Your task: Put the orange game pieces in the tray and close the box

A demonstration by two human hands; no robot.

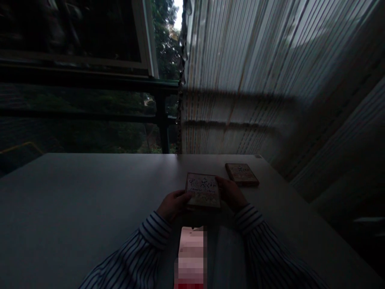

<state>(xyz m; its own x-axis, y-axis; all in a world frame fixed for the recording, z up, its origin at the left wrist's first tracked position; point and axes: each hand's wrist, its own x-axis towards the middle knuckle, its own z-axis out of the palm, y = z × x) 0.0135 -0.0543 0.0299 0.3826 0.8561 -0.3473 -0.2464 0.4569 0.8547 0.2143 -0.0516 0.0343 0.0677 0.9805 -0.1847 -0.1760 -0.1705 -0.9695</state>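
A flat Chinese chess box [204,190] with dark brush lettering on its lid is held between both hands, tilted up a little over the table. My left hand [173,204] grips its left edge, thumb on top. At the upper right edge my right hand [231,193] has hold of the same box, and its farther fingers are hidden. A second box of similar look [242,174] lies flat on the table, just beyond my right hand and apart from it.
The white table [90,200] spreads out to both sides. Close to me is a phone [191,253] with a lit, blurred screen, beside a pale, hazy object I cannot make out. A striped curtain [234,72] hangs behind, next to dark railings [90,114]. The light is dim.
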